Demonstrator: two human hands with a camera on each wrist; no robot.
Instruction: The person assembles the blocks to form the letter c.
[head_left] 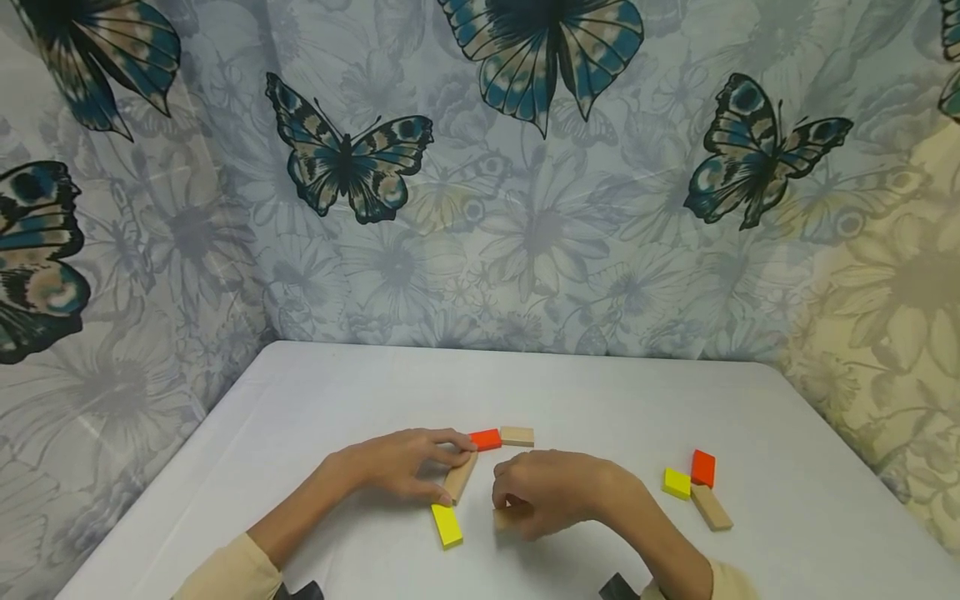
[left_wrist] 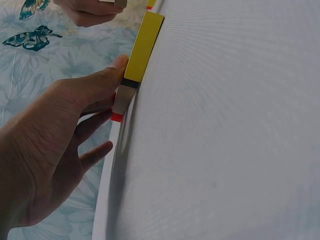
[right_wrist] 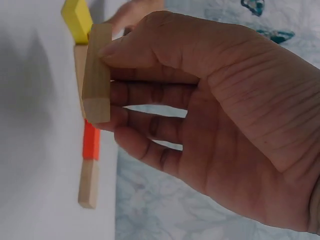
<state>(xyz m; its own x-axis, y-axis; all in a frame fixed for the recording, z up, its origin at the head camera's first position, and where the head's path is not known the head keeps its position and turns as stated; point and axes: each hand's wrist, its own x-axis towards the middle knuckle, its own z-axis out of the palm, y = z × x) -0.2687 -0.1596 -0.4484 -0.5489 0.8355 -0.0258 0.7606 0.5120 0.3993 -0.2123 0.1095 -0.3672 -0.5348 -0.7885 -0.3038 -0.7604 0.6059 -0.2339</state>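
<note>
Near the middle of the white table, my left hand [head_left: 405,460] holds a plain wooden block [head_left: 461,478] lengthwise, thumb at its near end and fingertips at its far end. A yellow block [head_left: 447,527] lies at the near end, by the thumb. Beyond the fingertips a red block [head_left: 487,439] and another plain wooden block [head_left: 517,437] continue the curved row. My right hand [head_left: 558,493] pinches a separate wooden block [right_wrist: 97,70] between thumb and fingers, to the right of the row. In the head view that block is mostly hidden by the fingers.
On the right side of the table [head_left: 600,400] a yellow block [head_left: 676,483], a red block [head_left: 702,468] and a wooden block [head_left: 711,508] lie close together. Behind the table hangs a butterfly-patterned cloth [head_left: 540,242]. Dark straps show at both sleeves.
</note>
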